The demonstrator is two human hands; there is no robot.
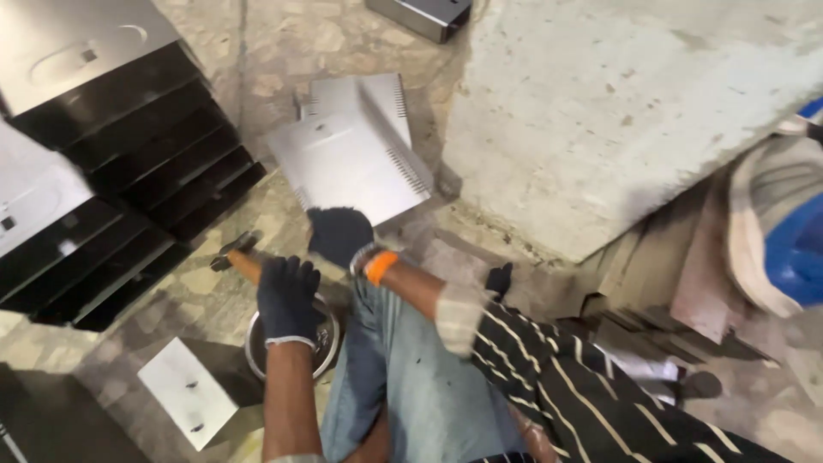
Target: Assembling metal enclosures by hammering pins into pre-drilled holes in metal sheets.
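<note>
My left hand [287,296], in a dark glove, is closed around the wooden handle of a hammer [236,255] whose dark head points left over the stone floor. My right hand [339,233], also gloved and with an orange band at the wrist, rests curled at the near edge of a bent sheet-metal panel [351,163] with louvre slots along one side. A second similar panel [360,93] lies under and behind it. Just below my left hand sits a round steel bowl [255,347]. My knee in blue jeans [403,369] lies between the arms.
Stacks of black-edged sheet-metal trays [129,146] fill the left. A small flat metal plate with holes [184,390] lies near left. A rough concrete slab [600,111] rises on the right, with cardboard and a blue object [797,249] beside it. Another metal box [424,15] sits far ahead.
</note>
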